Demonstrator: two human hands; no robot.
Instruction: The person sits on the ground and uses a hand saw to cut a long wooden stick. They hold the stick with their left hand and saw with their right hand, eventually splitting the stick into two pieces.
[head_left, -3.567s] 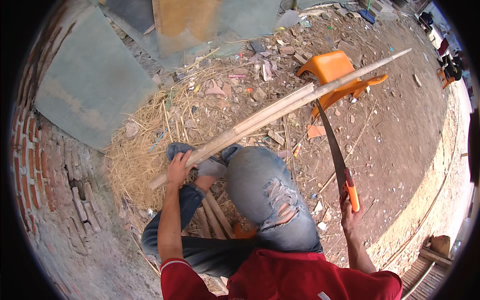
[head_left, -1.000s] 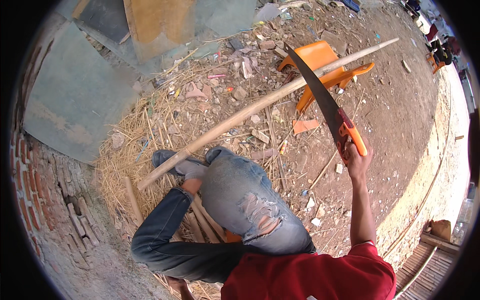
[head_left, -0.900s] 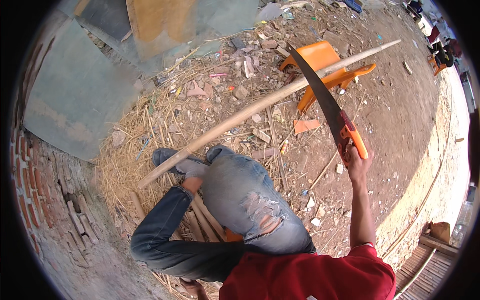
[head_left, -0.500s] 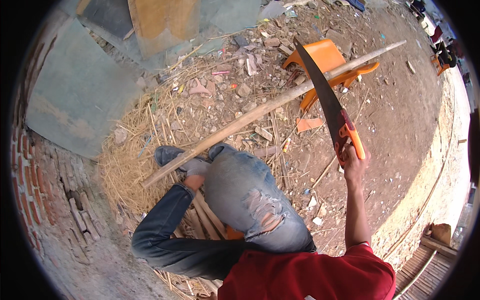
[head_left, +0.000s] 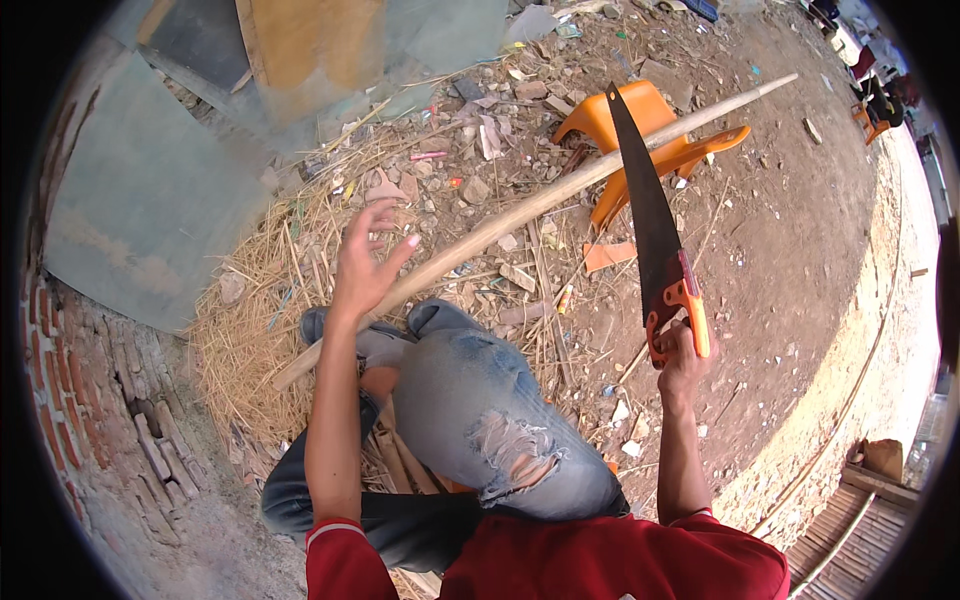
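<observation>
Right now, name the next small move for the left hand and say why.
Probably close the left hand around the bamboo pole to steady it: that hand is open, while the right hand grips the handsaw, whose blade crosses the pole in this view.

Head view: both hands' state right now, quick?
Left hand: open, holding nothing, at the wooden pole; contact cannot be told.
Right hand: closed, holding the handsaw by its handle.
</observation>
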